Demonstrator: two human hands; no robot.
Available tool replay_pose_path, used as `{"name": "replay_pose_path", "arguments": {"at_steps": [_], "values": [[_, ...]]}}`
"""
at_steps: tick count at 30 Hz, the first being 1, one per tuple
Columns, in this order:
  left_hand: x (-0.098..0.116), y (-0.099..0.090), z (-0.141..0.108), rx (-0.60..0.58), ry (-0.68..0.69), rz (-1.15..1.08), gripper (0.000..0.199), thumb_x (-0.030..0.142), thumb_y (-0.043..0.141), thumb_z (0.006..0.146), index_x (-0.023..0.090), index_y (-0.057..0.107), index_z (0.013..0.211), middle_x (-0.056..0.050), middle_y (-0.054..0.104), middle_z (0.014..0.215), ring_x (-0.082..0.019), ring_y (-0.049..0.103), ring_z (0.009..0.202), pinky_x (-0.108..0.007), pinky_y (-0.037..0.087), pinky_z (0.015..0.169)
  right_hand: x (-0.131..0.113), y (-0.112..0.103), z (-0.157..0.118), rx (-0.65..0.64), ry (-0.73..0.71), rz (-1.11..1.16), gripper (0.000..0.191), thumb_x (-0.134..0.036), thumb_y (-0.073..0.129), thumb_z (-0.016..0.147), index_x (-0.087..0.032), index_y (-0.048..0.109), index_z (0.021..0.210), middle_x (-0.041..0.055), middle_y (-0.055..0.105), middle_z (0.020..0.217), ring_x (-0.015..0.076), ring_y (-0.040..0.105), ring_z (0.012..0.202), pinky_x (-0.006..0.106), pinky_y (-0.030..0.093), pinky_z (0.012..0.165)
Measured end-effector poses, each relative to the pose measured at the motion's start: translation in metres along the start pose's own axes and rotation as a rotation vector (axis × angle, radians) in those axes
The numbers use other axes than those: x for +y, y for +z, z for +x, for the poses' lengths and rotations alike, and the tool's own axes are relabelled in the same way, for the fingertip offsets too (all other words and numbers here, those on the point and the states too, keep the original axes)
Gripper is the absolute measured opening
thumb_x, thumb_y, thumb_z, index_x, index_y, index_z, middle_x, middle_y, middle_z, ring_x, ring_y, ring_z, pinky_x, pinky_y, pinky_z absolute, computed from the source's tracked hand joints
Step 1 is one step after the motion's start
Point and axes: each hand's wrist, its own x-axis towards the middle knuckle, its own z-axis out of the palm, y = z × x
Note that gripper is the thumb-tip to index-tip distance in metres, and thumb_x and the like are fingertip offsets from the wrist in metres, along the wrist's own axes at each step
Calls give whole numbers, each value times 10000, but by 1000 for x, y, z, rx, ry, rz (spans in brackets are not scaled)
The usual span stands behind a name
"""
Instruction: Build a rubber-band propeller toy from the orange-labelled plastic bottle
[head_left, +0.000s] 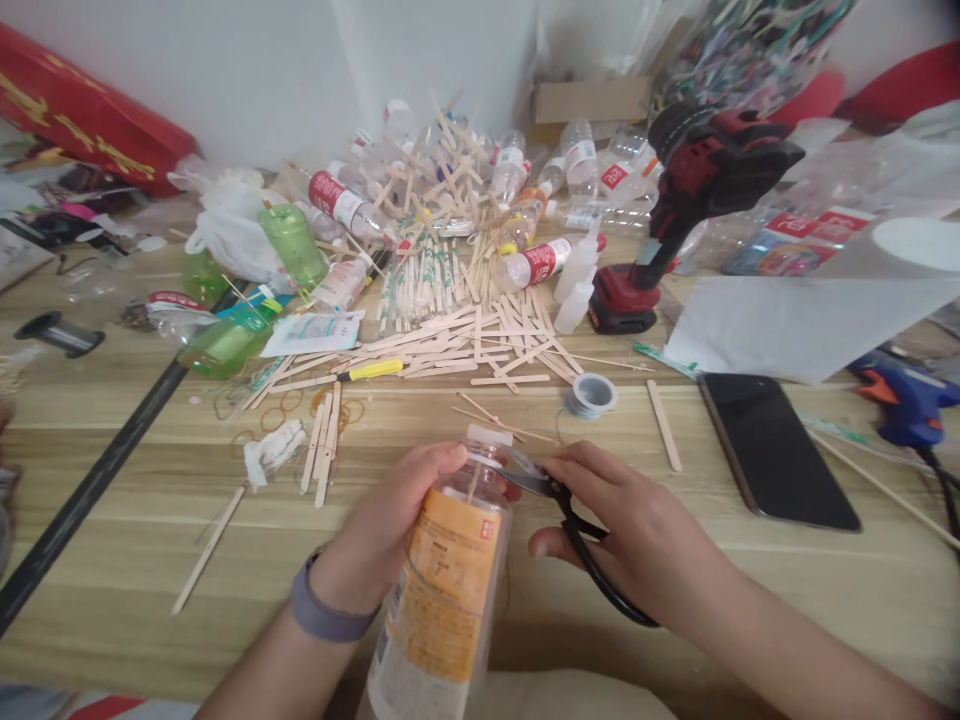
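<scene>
A clear plastic bottle [450,590] with an orange label is tilted toward me at the table's front edge. My left hand [409,500] is closed around its upper part, the thumb near the neck. A thin stick shows inside the bottle, and a pale flat piece [490,435] sits across its mouth. In my right hand [622,510] I hold black-handled scissors [574,510]. Their blades touch or nearly touch the bottle's neck from the right; I cannot tell whether they grip anything. A thin strand hangs beside the bottle.
Wooden craft sticks [450,345] and plastic bottles [300,245] crowd the back. A red cordless drill [626,300] stands at right, near a phone [776,450] and a blue glue gun [911,400]. A wire spool [592,395] lies beyond my right hand. A black bar [112,460] crosses the left side.
</scene>
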Motion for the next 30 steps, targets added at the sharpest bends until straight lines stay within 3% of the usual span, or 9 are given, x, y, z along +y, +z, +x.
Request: {"name": "replay_pose_path", "arguments": {"at_steps": [4, 14, 30], "values": [[-3, 1, 1, -22, -26, -65, 323, 415, 603, 794, 124, 736, 840, -71, 745, 773, -179, 661, 723, -258, 475, 682, 1, 4, 1, 70, -52, 10, 450, -559, 524, 886, -161, 595, 1084, 120, 641, 938, 255, 654, 843, 377, 557, 694], [-11, -4, 5, -48, 3, -69, 300, 403, 655, 761, 129, 744, 843, -64, 751, 779, -178, 662, 719, -259, 482, 674, 3, 4, -3, 19, -61, 101, 398, -505, 500, 926, -172, 609, 1114, 103, 666, 928, 225, 677, 810, 321, 548, 664], [-12, -4, 4, -70, -8, -54, 323, 436, 682, 733, 119, 735, 771, -70, 740, 752, -166, 652, 671, -247, 477, 632, -5, 0, -5, -67, 1, 156, 411, -549, 484, 915, -157, 605, 924, 59, 600, 789, 189, 634, 690, 277, 502, 565]]}}
